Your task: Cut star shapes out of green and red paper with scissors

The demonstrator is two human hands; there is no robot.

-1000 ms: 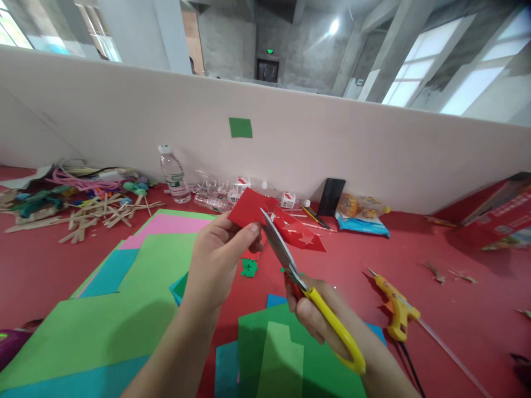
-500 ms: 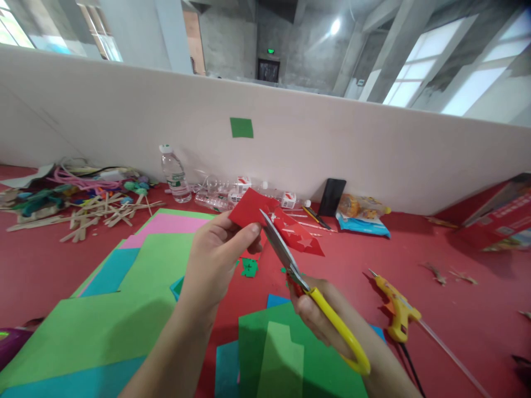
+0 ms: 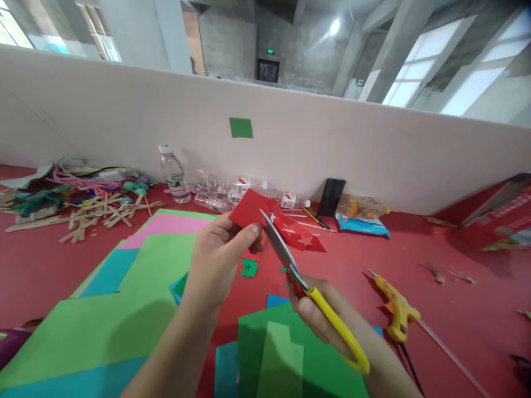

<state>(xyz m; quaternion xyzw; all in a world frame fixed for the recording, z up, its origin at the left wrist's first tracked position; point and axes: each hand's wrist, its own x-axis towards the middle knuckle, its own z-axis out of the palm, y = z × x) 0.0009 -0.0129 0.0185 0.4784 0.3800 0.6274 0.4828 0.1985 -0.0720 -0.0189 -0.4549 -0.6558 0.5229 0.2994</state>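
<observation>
My left hand point(image 3: 224, 251) pinches a piece of red paper point(image 3: 249, 208) between thumb and fingers, above the table. Star-shaped cutouts show along the part of the paper that hangs off to the right. In my right hand point(image 3: 317, 309) is a pair of scissors point(image 3: 282, 251) with yellow handles, its fingers wrapped round them. The blades point up and left and meet the red paper just right of my left thumb. Small green paper scraps point(image 3: 249, 268) lie on the table below the hands.
Coloured paper sheets point(image 3: 157, 271) cover the left, with a dark green sheet point(image 3: 332, 359) in front. A yellow glue gun point(image 3: 396, 307) lies at right. Along the white partition point(image 3: 124, 110) are a water bottle point(image 3: 174, 174), a phone point(image 3: 332, 197) and a snack packet point(image 3: 363, 224). Wooden sticks point(image 3: 95, 215) are piled at left.
Both hands hold nearly the same position. The hanging right end of the red paper has shifted slightly.
</observation>
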